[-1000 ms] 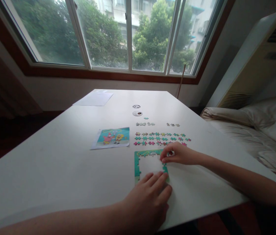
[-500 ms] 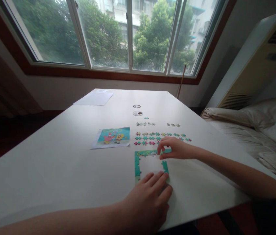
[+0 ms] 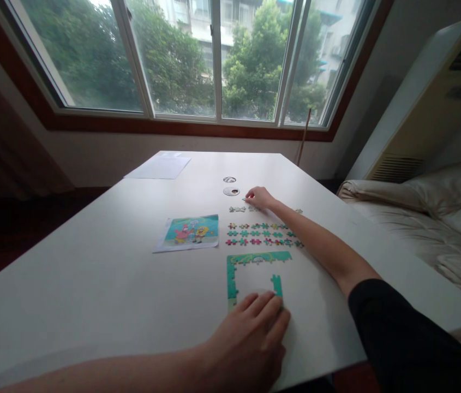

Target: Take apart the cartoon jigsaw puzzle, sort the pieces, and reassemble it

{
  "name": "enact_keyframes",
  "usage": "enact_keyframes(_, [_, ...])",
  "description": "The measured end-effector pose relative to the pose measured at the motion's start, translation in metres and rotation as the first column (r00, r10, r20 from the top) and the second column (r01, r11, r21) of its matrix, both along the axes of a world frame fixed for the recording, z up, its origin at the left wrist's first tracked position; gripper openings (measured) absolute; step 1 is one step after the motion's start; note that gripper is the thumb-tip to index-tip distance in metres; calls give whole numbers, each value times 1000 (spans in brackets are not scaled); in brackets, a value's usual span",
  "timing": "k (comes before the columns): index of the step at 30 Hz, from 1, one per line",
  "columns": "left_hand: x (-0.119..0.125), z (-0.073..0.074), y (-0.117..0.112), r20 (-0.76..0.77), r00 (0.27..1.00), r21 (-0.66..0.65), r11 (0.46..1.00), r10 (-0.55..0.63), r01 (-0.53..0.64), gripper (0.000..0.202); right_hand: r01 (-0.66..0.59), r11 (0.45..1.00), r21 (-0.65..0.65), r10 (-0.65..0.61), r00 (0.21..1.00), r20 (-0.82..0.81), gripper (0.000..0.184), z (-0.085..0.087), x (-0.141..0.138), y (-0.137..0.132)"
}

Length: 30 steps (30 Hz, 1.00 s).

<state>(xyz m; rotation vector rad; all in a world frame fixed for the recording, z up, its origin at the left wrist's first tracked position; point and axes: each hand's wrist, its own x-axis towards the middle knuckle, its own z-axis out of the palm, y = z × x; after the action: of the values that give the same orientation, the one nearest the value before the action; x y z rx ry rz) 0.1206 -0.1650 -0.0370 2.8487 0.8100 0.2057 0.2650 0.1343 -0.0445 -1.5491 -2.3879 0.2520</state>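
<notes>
A partly joined jigsaw border [image 3: 231,278], mostly green, lies on the white table. My left hand [image 3: 252,330] rests over its lower right part, fingers stretched out and slightly bent, hiding the bottom edge. Between the top strip and the short right-hand strip [image 3: 276,284] there is a gap. Farther off, my right hand [image 3: 259,197] pinches a small green puzzle piece [image 3: 244,199] at its fingertips, at the table surface. Rows of loose puzzle pieces [image 3: 255,233] lie between the border and my right hand, some of them covered by my forearm.
Left of the pieces lies a cartoon picture sheet [image 3: 193,232]. Two round items, a nearer disc [image 3: 231,191] and a farther disc [image 3: 229,179], sit beyond. White paper [image 3: 160,167] lies at the table's far left corner. A pale sofa [image 3: 418,213] stands to the right.
My right hand has gone from the border's top right corner to the far single piece, exposing the top strip's right end. My left hand has stayed nearly in place.
</notes>
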Motion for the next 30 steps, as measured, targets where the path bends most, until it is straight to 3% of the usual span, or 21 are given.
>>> enact_keyframes(7, [0, -2, 0, 5, 1000, 8, 1000, -1, 1, 40, 33, 992, -124, -35, 999, -11, 17, 6, 4, 0])
enact_keyframes(10, [-3, -8, 0, 7, 999, 24, 999, 33, -33, 46, -28, 993, -113, 21, 998, -61, 16, 14, 10, -21])
enact_keyframes(13, [-6, -13, 0, -4, 999, 22, 998, 52, -52, 52, -170, 974, -151, 153, 981, -121, 21, 23, 21, -61])
enact_keyframes(14, [-6, -14, 0, -7, 999, 19, 999, 50, -50, 52, -245, 950, -192, 219, 965, -144, 22, 26, 26, -78])
enact_keyframes(16, [-6, -15, 0, -10, 999, 13, 999, 39, -39, 52, -497, 801, -335, 430, 866, -256, 25, 31, 36, -113])
enact_keyframes(17, [-6, -15, -1, -10, 999, 11, 999, 33, -33, 50, -558, 739, -377, 487, 830, -273, 25, 32, 41, -129])
enact_keyframes(19, [-4, -13, -1, -5, 1000, 9, 1000, 24, -24, 48, -598, 686, -415, 528, 801, -282, 23, 32, 49, -157])
enact_keyframes(21, [-3, -12, -1, -2, 1000, 8, 1000, 21, -21, 47, -586, 704, -402, 522, 810, -267, 22, 30, 55, -176])
enact_keyframes(23, [-3, -12, 0, -3, 1000, 10, 1000, 17, -17, 47, -547, 756, -359, 486, 837, -250, 22, 25, 58, -186])
enact_keyframes(26, [-2, -13, 1, -1, 1000, 16, 1000, 14, -14, 47, -460, 831, -312, 401, 885, -238, 23, 16, 59, -193])
enact_keyframes(30, [-2, -15, 2, 4, 1000, 22, 1000, 18, -18, 47, -385, 882, -273, 322, 914, -249, 23, 7, 58, -200])
